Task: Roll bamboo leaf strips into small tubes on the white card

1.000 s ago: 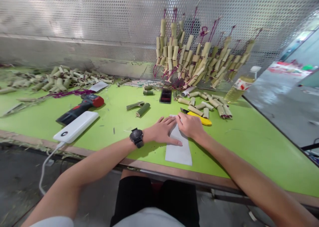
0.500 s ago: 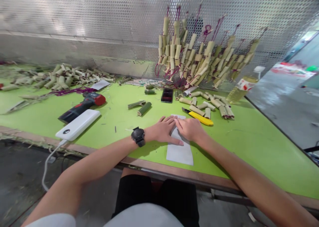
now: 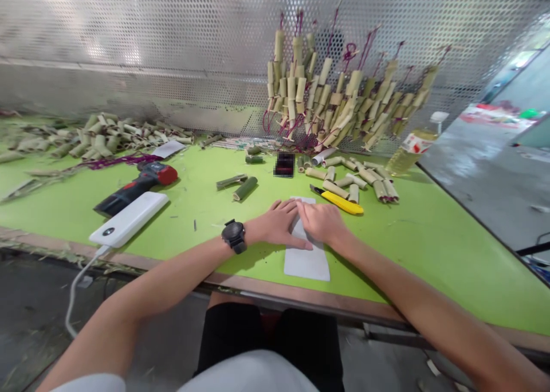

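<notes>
pressing flat-laid paper [image 3: 306, 263], work seemingly unfinished
left hand [image 3: 281, 224] lay fingers spread at its ten o'clock; right hand [image 3: 322, 221] curled at one, pinch unclear

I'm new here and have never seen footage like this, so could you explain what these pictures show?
There is no machine, just a person working barehanded. Every picture comes from one camera worn on the head, looking forward and down. The left hand lies spread on a white sheet. The right hand is curled with its fingertips at the sheet's far part; whether it grips anything is hidden. Around them on the green table lie a yellow-handled cutter, a power drill, a white block with a cable and loose bamboo pieces. A bottle of yellowish liquid stands at the right.
</notes>
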`<state>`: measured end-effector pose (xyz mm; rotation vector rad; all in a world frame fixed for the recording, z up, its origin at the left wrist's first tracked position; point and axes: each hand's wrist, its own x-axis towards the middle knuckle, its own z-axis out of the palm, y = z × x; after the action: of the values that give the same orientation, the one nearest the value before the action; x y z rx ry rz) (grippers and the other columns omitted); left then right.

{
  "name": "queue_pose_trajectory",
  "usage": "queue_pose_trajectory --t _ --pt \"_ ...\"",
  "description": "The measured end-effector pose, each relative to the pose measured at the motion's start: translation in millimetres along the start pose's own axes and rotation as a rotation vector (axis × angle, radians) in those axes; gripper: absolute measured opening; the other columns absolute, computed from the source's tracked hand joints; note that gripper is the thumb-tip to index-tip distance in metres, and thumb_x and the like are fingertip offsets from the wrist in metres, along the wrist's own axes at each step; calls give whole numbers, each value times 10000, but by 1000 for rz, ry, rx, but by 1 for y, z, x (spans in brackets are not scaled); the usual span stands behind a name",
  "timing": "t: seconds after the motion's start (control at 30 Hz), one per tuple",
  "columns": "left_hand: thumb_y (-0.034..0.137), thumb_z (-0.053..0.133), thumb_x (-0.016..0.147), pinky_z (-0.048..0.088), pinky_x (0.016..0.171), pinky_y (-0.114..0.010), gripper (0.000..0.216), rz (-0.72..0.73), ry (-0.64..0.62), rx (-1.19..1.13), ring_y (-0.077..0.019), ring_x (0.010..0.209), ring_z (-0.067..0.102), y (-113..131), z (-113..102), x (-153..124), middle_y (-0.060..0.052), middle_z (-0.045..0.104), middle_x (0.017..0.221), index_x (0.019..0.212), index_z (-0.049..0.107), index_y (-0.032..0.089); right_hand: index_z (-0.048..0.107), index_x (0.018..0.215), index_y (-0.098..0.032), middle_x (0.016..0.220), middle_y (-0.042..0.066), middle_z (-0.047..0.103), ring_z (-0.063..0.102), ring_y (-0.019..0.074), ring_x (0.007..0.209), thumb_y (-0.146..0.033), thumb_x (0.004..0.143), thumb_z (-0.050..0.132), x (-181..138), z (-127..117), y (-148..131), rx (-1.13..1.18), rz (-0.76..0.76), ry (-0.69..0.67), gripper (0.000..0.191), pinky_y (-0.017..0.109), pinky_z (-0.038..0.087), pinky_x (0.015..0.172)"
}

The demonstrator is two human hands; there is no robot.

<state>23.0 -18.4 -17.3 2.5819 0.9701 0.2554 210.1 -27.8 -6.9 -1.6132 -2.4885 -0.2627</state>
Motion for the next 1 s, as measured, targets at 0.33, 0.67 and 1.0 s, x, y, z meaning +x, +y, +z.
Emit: queue_pose_trajectory --t 0.33,0.67,1.0 --pt "972 536 769 75 1302 -522 1289 -55 -62 -5 -387 1618 132 3 -4 0 -182 169 1741 1678 214 117 760 970 -161 880 123 794 697 211 759 -379 1099 253 5 -8 21 -9 111 78 567 318 284 612" --pt "963 556 768 110 1292 -553 1266 -16 -31 -9 -407 1608 164 0 -2 1 -190 209 1731 1674 228 143 752 1014 -172 909 113 799 700 220 765 -380 1103 236 5 2 13 -3 65 -5 563 325 276 598" --pt "955 601 743 131 1285 -571 1225 -22 -23 -14 -425 1583 227 1 -2 1 -188 268 1713 1636 325 164 713 1075 -151 887 129 781 686 222 743 -335 1094 242 5 3 2 -7 -1 10 506 330 239 581"
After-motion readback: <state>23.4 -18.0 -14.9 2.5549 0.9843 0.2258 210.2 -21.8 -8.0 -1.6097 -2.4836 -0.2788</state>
